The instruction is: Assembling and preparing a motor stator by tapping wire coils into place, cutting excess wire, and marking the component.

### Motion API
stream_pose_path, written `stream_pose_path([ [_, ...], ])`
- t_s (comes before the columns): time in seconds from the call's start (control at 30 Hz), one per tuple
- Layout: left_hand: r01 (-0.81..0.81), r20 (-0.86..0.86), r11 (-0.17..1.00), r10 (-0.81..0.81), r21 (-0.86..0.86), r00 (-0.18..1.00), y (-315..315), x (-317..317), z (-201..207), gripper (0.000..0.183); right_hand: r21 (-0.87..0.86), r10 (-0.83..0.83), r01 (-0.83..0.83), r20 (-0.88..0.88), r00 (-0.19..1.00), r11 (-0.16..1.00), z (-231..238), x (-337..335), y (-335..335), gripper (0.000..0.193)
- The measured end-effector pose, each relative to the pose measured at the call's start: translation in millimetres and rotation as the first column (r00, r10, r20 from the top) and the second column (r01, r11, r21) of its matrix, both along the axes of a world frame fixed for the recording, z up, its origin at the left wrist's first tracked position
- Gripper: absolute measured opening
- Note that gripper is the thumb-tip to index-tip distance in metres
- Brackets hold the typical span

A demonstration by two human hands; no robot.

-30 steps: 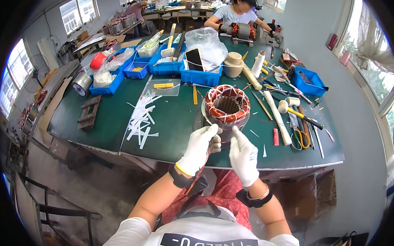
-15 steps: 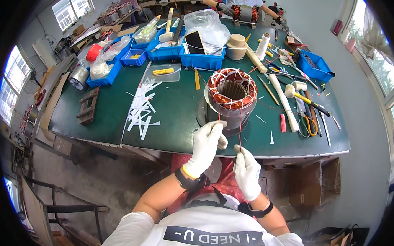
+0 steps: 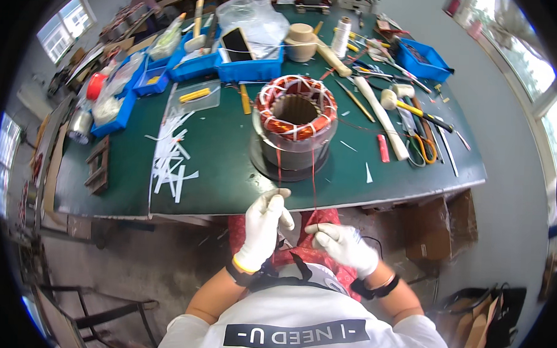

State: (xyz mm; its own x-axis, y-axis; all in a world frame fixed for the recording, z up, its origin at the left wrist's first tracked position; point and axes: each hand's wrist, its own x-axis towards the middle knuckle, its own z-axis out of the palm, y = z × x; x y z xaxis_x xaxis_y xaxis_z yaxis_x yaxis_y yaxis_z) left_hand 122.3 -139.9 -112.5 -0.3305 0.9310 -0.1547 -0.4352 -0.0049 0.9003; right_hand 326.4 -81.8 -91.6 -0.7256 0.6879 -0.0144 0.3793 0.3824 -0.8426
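A motor stator point(image 3: 296, 147) stands upright on a round dark base near the table's front edge. White lacing binds its copper winding point(image 3: 273, 126) round the open top. Two thin red lead wires hang toward me from the winding. My white-gloved left hand point(image 3: 263, 230) pinches the left red wire point(image 3: 279, 168) just off the table edge. The right red wire point(image 3: 313, 178) runs down to my gloved right hand point(image 3: 347, 247), whose thumb and finger are closed on it above my lap. The wire ends in my fingers are too small to make out.
White paper strips point(image 3: 171, 161) lie left of the stator, near a small wooden frame point(image 3: 98, 166). Blue bins point(image 3: 251, 71) line the back. On the right lie a wooden bat point(image 3: 381, 119), a mallet point(image 3: 416, 109), orange-handled scissors point(image 3: 428, 148) and a red marker-like stick point(image 3: 383, 148).
My view has shifted, and the co-worker at the far end has left the picture. Both hands have drawn closer to me; the right has turned sideways, fingers pointing left, still pinching its wire.
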Motion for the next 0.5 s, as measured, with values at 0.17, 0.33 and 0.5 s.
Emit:
stream_pose_path([
  [0.17, 0.022, 0.292, 1.000, -0.021, 0.000, 0.956, -6.8, -1.9, 2.1, 0.018, 0.347, -0.535, 0.532, -0.096, 0.839, 0.772, 23.2, 58.3, 117.0, 0.021],
  [0.33, 0.160, 0.406, 0.979, -0.096, -0.126, 0.909, -2.1, -7.1, 5.2, 0.014, 0.858, -0.867, 0.268, 0.325, 0.377, 0.438, -19.9, 141.3, 235.5, 0.028],
  [0.5, 0.145, 0.429, 0.978, -0.068, -0.149, 0.901, -7.7, -6.6, 15.0, 0.012, 0.856, -0.867, 0.173, 0.448, 0.218, 0.486, -29.0, 137.0, 248.5, 0.025],
])
